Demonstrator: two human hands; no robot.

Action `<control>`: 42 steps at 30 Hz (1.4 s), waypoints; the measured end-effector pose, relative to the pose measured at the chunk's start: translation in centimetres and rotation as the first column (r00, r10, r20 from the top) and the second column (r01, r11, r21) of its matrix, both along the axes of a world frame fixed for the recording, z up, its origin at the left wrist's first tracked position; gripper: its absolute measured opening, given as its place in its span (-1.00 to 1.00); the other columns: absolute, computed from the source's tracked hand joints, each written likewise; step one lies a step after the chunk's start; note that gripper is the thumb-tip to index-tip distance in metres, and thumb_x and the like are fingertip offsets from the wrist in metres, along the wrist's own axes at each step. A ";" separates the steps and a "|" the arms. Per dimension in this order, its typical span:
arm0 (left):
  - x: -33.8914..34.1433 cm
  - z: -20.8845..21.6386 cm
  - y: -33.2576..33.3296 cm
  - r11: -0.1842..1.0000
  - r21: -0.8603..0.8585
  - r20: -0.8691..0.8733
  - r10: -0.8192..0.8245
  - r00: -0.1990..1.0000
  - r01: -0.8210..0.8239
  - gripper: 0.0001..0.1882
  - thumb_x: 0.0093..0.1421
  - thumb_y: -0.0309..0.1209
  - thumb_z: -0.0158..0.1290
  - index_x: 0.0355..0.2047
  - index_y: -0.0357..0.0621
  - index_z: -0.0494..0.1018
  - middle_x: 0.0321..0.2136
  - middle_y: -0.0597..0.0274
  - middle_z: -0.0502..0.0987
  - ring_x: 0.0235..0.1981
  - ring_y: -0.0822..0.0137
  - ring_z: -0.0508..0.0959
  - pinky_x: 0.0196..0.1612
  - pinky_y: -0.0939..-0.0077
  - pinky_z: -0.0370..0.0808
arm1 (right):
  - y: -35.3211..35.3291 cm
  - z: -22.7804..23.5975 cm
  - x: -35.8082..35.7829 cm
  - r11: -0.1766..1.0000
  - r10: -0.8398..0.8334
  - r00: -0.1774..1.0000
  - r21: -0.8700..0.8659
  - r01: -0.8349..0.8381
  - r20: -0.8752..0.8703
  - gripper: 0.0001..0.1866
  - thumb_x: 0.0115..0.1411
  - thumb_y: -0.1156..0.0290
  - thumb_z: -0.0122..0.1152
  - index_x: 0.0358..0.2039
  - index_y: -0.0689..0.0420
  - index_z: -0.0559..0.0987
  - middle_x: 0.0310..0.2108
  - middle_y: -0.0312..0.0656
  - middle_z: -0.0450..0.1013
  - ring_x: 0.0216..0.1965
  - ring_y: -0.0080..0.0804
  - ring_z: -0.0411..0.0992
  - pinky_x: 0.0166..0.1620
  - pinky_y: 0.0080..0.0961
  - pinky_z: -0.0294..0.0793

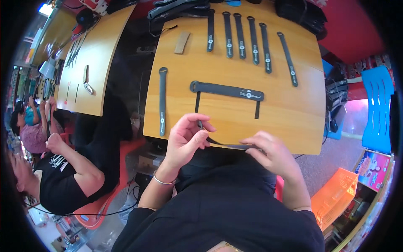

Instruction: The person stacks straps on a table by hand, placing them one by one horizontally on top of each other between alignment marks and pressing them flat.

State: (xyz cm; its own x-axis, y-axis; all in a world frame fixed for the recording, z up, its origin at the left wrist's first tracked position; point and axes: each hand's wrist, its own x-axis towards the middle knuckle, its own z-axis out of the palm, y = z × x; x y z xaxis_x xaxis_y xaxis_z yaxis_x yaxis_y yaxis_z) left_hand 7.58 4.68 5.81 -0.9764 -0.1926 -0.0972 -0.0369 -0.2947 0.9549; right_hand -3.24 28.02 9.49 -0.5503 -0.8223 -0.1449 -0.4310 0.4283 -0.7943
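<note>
A dark strap [226, 144] stretches between my two hands just over the table's near edge. Its left end is pinched in the curled fingers of my left hand [185, 136]. The thumb and fingers of my right hand [270, 152] close on its other end. Beyond them, a wide grey strap [224, 90] with a ring-shaped end and white print lies crosswise on the table. Two short black strips [197, 102] run from beneath it toward me, one near each end. Left of my left hand, a similar grey strap [163, 101] lies lengthwise.
Several more printed straps [239, 38] lie in a row at the table's far side. Near them are a brown cardboard piece [182, 42] and black bundles [300, 17]. A co-worker [71, 168] sits at the left by another table [94, 54]. An orange crate [336, 197] stands at the right.
</note>
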 end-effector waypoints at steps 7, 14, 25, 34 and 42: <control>0.0 -1.2 -1.8 0.996 0.052 0.070 0.074 0.995 -0.078 -0.87 0.22 -0.56 0.03 -0.24 -0.31 0.35 -0.37 0.02 0.55 -0.46 0.35 0.62 -0.34 0.58 0.62 | 0.8 -3.4 -5.1 0.959 -0.252 0.842 0.005 0.284 0.478 -0.84 0.12 0.49 0.27 -0.26 0.18 0.58 -0.36 -0.29 0.49 -0.36 -0.52 0.50 -0.28 -0.57 0.48; -2.9 -1.7 -2.6 0.987 0.043 0.114 0.149 0.982 -0.155 -0.88 0.24 -0.60 0.02 -0.21 -0.38 0.41 -0.39 0.10 0.57 -0.29 0.28 0.64 -0.21 0.52 0.61 | -0.2 -5.2 -7.4 0.851 -0.317 0.760 -0.184 0.493 0.567 -0.87 0.20 0.53 0.18 -0.23 0.26 0.55 -0.39 -0.30 0.45 -0.45 -0.66 0.45 -0.34 -0.70 0.45; -5.0 -3.2 -4.1 0.920 -0.259 0.066 0.321 0.945 -0.295 -0.87 0.24 -0.59 0.02 -0.22 -0.37 0.49 -0.43 0.20 0.54 -0.48 0.49 0.56 -0.43 0.70 0.45 | -0.4 -7.4 -7.3 0.795 -0.419 0.828 -0.290 0.533 0.374 -0.86 0.23 0.61 0.10 -0.20 0.27 0.55 -0.33 -0.29 0.39 -0.40 -0.63 0.45 -0.30 -0.70 0.46; -6.0 -3.5 -5.0 0.844 -0.465 0.063 0.332 0.941 -0.266 -0.82 0.18 -0.65 0.03 -0.21 -0.32 0.56 -0.41 0.31 0.43 -0.48 0.58 0.51 -0.46 0.79 0.40 | -0.7 -9.2 -6.3 0.608 -0.478 0.717 -0.398 0.687 0.508 -0.83 0.21 0.61 0.15 -0.17 0.23 0.48 -0.41 -0.34 0.41 -0.45 -0.67 0.40 -0.38 -0.74 0.40; -6.5 -5.0 -5.0 0.815 -0.481 0.056 0.396 0.917 -0.323 -0.79 0.16 -0.68 0.04 -0.18 -0.31 0.49 -0.46 0.39 0.42 -0.55 0.68 0.39 -0.52 0.83 0.29 | -1.2 -9.4 -6.1 0.654 -0.553 0.722 -0.319 0.686 0.417 -0.85 0.19 0.61 0.18 -0.21 0.23 0.47 -0.41 -0.35 0.43 -0.49 -0.71 0.38 -0.40 -0.76 0.39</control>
State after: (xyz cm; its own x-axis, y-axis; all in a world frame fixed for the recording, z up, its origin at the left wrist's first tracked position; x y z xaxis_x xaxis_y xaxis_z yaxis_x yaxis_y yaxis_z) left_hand 1.03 -0.28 0.79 -0.8099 -0.5846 -0.0474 -0.1641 0.1483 0.9752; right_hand -9.35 26.87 0.08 -0.9470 -0.3085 -0.0901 0.0590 0.1086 -0.9923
